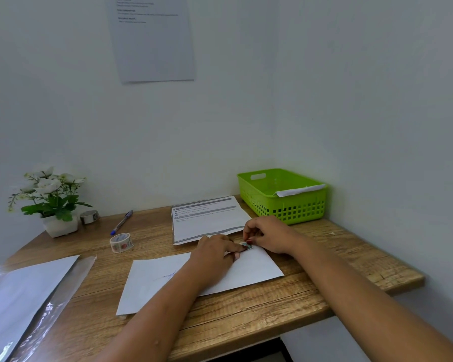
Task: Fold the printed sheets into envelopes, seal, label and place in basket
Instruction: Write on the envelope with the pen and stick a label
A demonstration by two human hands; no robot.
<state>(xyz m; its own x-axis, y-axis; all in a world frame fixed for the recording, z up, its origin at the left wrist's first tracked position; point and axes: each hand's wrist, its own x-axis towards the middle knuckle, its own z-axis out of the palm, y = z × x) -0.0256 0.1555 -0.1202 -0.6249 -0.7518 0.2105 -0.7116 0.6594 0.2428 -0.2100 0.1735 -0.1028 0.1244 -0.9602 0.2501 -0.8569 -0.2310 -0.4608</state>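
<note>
Desk surroundings: potted white flowers (49, 199) at your far left against the wall, a small tape roll (89, 217) just beside the pot, a blue pen (121, 222) lying further in, and a patterned tape roll (121, 242) on its side near the middle. A plastic sleeve of blank envelopes (19, 299) sits at the near left edge. The printed sheets (207, 219) lie flat behind your hands, their near edge just beyond your knuckles. The green basket (283, 195) stands in the far right corner with one white envelope leaning inside against its right wall. A notice sheet (152, 37) hangs on the wall above.

The envelope (147, 280) lies flat on the wooden desk (324, 257) in front of you, pen scrawl on its face. Your left hand (215, 253) presses down on its far right corner, fingers extended flat. Your right hand (268, 233) pinches a small coloured sticker (247, 246) between thumb and forefinger at that same corner, touching the left fingertips. Nothing blocks the basket.
</note>
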